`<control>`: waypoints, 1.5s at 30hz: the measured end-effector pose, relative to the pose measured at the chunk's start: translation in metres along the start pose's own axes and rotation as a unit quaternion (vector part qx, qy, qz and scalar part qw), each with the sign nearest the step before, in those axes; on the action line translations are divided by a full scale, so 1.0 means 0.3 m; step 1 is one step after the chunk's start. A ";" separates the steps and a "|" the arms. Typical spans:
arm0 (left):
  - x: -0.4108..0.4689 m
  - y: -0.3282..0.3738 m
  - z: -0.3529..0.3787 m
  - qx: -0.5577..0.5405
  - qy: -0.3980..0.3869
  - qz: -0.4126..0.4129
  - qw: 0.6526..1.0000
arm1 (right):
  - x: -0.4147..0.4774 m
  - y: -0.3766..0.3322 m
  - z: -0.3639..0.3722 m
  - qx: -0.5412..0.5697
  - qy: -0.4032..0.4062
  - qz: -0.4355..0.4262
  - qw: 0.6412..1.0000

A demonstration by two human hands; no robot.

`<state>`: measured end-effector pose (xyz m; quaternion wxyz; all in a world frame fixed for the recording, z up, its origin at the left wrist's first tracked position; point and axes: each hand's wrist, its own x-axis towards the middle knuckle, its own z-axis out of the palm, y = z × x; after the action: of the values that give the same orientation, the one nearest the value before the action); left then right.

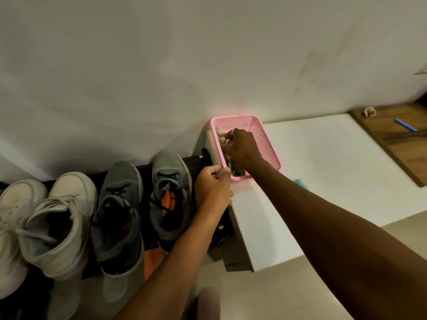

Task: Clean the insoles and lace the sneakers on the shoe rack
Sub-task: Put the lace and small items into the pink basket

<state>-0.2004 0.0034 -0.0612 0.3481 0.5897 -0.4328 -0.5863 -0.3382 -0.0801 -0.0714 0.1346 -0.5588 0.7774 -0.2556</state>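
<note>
Now, four sneakers sit toes to the wall along the dark shoe rack (147, 168). The white pair (64, 218) takes its left end and the grey pair (120, 204) its right end. The rightmost grey sneaker (171, 192) stands just beside the rack's right edge, laces loose, with an orange insole (167, 199) showing inside.

Next to that shoe, the left hand (212, 188) is on the left edge of the white cabinet top (323, 169). Its fingers (216, 171) are curled over the edge and the thumb is tucked round the near side, so it grips the panel.

Over at the back left corner of that top, against the wall, stands the pink basket (270, 144). The right hand (240, 146) is down inside it, palm down. Its fingers are bent into a tangle of small pale and dark pieces along the basket's left wall. Whether it actually has hold of one, I cannot tell; the knuckles hide the fingertips.

A small teal object (301, 183) peeks out beside the right forearm, near the basket's front corner. Farther right, a wooden board (392, 144) borders the top's right edge, with a blue pen (406, 125) lying on it.
</note>
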 end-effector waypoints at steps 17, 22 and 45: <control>-0.047 0.032 -0.009 0.001 -0.019 -0.014 1.000 | -0.454 0.202 -0.309 0.079 0.167 0.116 0.976; -0.065 0.027 -0.002 0.006 -0.023 -0.014 1.000 | -0.535 0.256 -0.236 0.077 0.126 0.150 0.978; -0.059 0.025 -0.001 0.008 -0.017 -0.009 1.000 | -0.553 0.164 -0.271 0.059 0.101 0.083 0.990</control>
<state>-0.1999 0.0167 -0.0473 0.3305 0.5862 -0.4384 -0.5957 -0.3616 0.1077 -0.0432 0.1092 -0.4549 0.8141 -0.3442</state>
